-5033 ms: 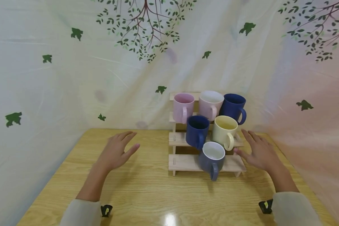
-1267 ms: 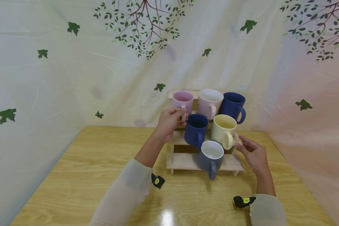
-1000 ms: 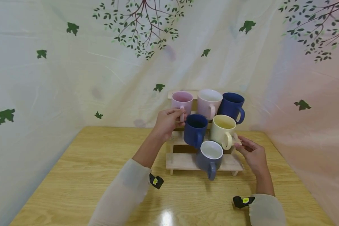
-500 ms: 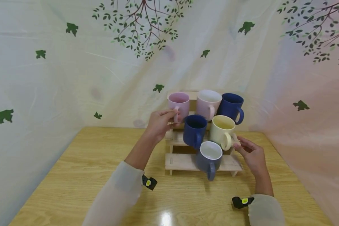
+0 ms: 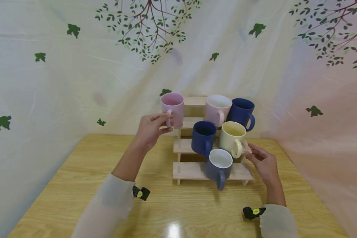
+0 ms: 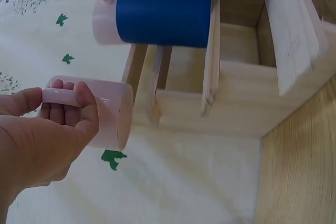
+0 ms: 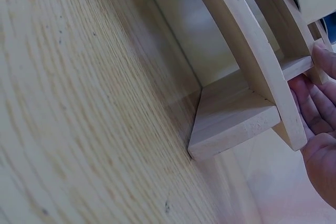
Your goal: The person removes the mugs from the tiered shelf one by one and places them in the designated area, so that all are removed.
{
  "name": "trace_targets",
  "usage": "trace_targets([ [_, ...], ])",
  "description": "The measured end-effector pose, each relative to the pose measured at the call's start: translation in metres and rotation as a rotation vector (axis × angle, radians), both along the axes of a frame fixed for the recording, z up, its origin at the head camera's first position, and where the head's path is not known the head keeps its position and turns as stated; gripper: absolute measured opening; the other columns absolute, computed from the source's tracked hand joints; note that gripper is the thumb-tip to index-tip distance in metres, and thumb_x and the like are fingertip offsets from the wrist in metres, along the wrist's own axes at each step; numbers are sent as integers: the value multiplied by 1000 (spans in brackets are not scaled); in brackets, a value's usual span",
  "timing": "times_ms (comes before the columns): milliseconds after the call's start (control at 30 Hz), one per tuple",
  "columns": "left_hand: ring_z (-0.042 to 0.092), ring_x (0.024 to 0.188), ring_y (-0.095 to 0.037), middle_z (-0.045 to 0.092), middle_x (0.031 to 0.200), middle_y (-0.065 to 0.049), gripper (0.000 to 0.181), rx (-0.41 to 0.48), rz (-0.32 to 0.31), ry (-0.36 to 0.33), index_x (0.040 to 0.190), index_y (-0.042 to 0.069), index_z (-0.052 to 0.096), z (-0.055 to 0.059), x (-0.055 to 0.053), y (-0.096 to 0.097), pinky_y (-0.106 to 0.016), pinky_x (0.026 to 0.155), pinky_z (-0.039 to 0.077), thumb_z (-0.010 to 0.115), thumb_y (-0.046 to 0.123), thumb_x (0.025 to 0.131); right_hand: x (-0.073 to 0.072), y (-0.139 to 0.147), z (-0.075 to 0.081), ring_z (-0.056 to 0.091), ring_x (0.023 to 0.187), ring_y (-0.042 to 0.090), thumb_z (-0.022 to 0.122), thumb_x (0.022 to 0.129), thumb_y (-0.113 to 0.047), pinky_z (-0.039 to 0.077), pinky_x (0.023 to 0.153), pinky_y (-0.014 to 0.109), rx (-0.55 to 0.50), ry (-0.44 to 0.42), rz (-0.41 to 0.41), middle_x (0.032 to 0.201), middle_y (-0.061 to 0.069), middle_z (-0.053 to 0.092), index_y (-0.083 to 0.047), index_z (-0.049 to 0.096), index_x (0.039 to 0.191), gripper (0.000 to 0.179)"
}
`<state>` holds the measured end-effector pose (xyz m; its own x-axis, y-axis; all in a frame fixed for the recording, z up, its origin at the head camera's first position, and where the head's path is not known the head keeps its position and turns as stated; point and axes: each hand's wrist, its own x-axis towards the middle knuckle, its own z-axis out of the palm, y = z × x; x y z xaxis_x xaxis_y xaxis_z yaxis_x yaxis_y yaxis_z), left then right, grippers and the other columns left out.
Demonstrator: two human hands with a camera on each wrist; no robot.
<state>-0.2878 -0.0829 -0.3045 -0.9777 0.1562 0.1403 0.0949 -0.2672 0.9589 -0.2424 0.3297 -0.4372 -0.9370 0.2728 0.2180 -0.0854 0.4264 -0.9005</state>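
My left hand (image 5: 151,129) grips a pink mug (image 5: 176,109) by its handle, holding it upright off the left end of a stepped wooden rack (image 5: 190,170). In the left wrist view the fingers of the left hand (image 6: 58,129) curl through the handle of the pink mug (image 6: 107,114), whose base is beside the shelf ends. My right hand (image 5: 263,162) pinches the right end of a middle shelf, beside the yellow mug (image 5: 230,140). The right wrist view has the right hand (image 7: 323,114) at its edge, thumb and fingers on the wooden rack (image 7: 236,121).
On the rack's upper part stand a pale pink mug (image 5: 215,110) and a dark blue mug (image 5: 239,112). Lower are another dark blue mug (image 5: 201,140) and a grey mug (image 5: 215,168) with white inside. The wooden table (image 5: 113,205) meets a leaf-printed curtain (image 5: 122,76) behind.
The left hand went from hovering open over the table to gripping the pink mug, then moved it left off the rack. The right hand took hold of the shelf end and stays there.
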Motion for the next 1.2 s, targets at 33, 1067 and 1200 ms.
trace_targets([
  [33, 65, 94, -22, 70, 96, -12, 37, -1, 3, 3, 115, -11, 70, 0, 0, -4, -38, 87, 62, 71, 22, 99, 0, 0, 0, 61, 96, -4, 75, 93, -41, 52, 79, 8, 2, -4, 1, 106, -20, 67, -8, 60, 143, 61],
  [1067, 66, 99, -18, 71, 99, -6, 42, -28, 138, -86, 125, -12, 64, -52, -19, -136, -35, 94, 59, 68, 22, 100, 0, 1, -3, 64, 95, -3, 75, 94, -35, 53, 80, 9, -21, 46, 29, 103, -21, 68, -5, 61, 141, 58],
  [1200, 66, 99, -17, 71, 101, -5, 45, -48, 159, -111, 129, -12, 62, -64, -23, -150, -33, 93, 59, 68, 23, 101, -1, 1, -4, 64, 95, -3, 76, 94, -35, 53, 80, 9, -25, 44, 32, 103, -21, 68, -4, 61, 141, 58],
])
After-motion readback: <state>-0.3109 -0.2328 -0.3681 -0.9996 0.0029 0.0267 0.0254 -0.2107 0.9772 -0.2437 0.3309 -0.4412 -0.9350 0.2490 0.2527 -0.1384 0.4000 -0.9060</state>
